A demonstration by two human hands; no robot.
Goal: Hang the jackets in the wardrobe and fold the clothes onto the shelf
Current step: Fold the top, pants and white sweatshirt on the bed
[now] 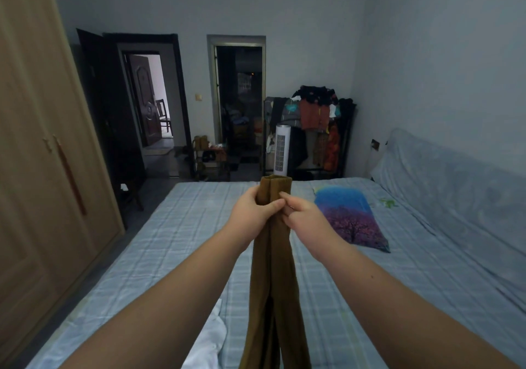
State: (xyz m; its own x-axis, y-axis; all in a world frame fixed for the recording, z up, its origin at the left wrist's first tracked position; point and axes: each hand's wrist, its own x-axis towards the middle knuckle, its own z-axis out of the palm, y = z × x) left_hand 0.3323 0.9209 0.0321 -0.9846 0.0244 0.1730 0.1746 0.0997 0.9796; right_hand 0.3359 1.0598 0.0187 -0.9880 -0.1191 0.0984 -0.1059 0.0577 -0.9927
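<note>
I hold a brown garment [274,277], folded lengthwise into a narrow strip, up in front of me over the bed. My left hand [253,209] grips its upper part from the left. From the right, my right hand [303,213] pinches the same spot. The top end sticks up above both hands, and the rest hangs down out of view at the bottom edge. The beige wardrobe [42,155] stands at the left with its doors closed. A white garment [206,343] lies on the bed near the bottom edge.
A bed with a pale blue checked sheet [176,240] fills the foreground. A blue and purple printed cloth [350,215] lies on it at the right. Beyond the bed stand a rack heaped with clothes [316,123], a white tower fan [281,152] and two open doorways.
</note>
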